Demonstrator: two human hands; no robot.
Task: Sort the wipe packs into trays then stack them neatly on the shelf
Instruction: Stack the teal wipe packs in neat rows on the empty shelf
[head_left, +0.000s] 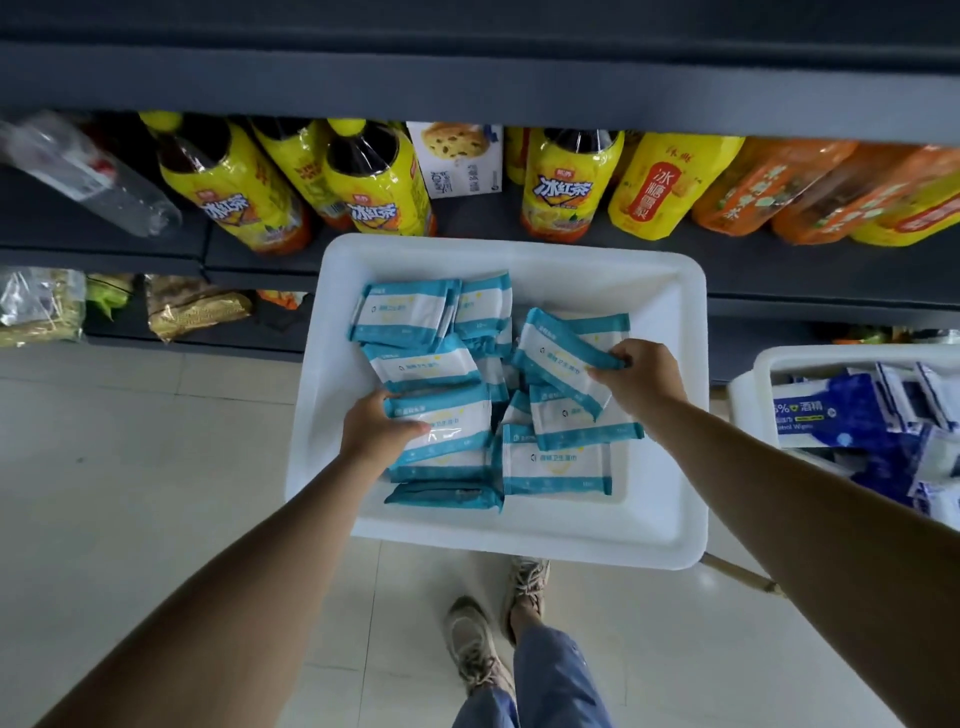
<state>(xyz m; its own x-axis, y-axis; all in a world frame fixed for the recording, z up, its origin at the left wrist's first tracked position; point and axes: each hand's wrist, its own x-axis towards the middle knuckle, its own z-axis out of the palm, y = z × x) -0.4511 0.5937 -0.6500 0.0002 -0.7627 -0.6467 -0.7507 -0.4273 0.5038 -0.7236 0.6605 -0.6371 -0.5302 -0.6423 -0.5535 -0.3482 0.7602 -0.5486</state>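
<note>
A big white plastic tray holds a loose pile of small teal and white wipe packs. About a dozen show, but some hide under others, so I cannot count them all. The left hand grips one teal and white pack near the tray's left edge, thumb on top. The right hand pinches the end of another tilted pack near the tray's right edge. The two hands are apart. A second white tray at the right holds dark blue and white wipe packs. Behind the trays, a dark shelf carries yellow tea bottles and orange bottles.
</note>
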